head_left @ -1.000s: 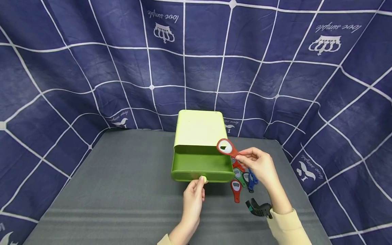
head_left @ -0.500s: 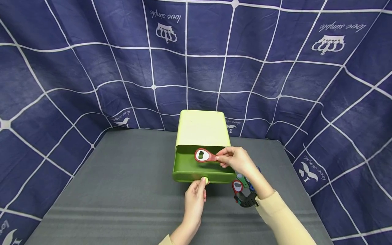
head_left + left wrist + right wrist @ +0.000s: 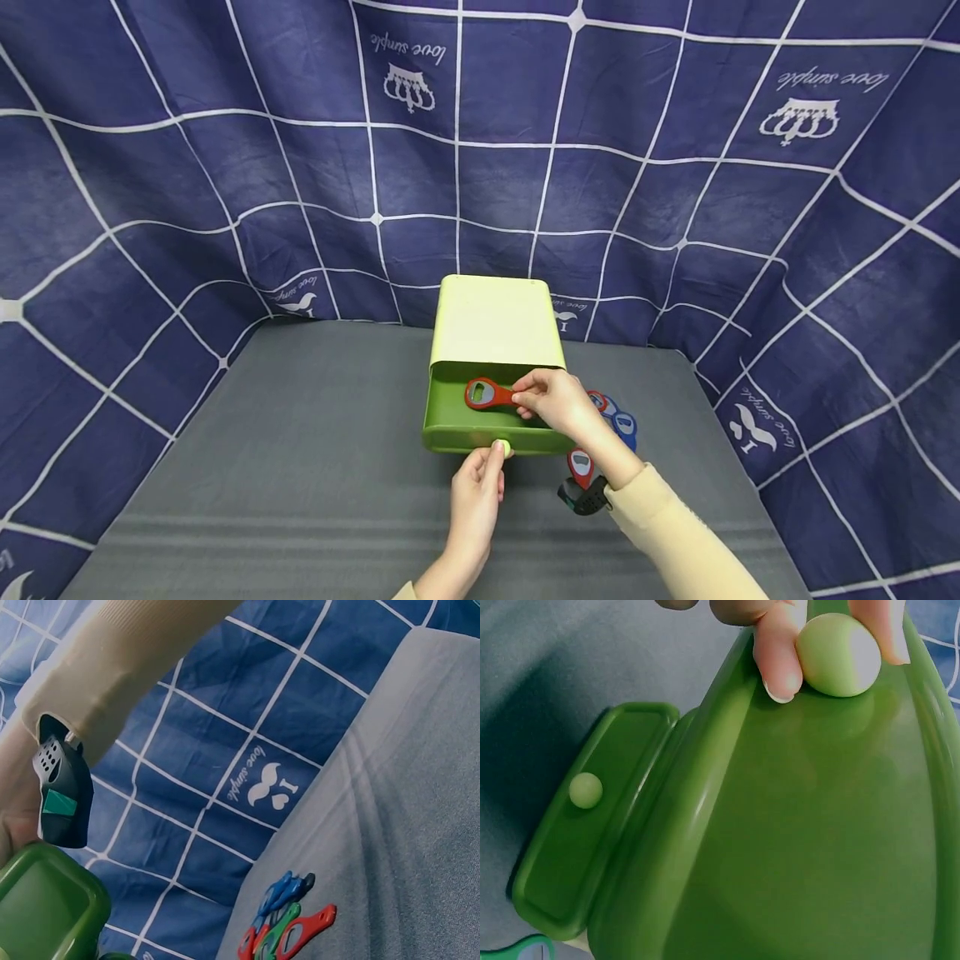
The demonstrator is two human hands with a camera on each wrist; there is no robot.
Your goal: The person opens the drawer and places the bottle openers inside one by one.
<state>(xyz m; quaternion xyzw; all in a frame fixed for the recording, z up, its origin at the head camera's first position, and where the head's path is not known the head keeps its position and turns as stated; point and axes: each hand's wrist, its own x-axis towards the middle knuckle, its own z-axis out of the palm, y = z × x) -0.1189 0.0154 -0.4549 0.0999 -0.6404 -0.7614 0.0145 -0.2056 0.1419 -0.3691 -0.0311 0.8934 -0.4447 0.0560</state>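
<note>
Red opener [image 3: 495,394] juts leftward from the right hand [image 3: 553,402] pinching its end; the left hand [image 3: 476,485] pinches a knob [image 3: 839,656].

One left grip [image 3: 475,493] and one right grip [image 3: 553,402] make two. One box [image 3: 498,321], two drawers [image 3: 802,825], two round knobs [image 3: 838,655]. At least six bottle openers [image 3: 495,394]: three red, one green, two or more blue, all bunched up. One wristband [image 3: 587,497], two sleeves [image 3: 678,533], one bench [image 3: 300,458].

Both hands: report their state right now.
Left hand: closed, pinching the light-green drawer knob.
Right hand: closed, holding a red bottle opener by its handle.
</note>
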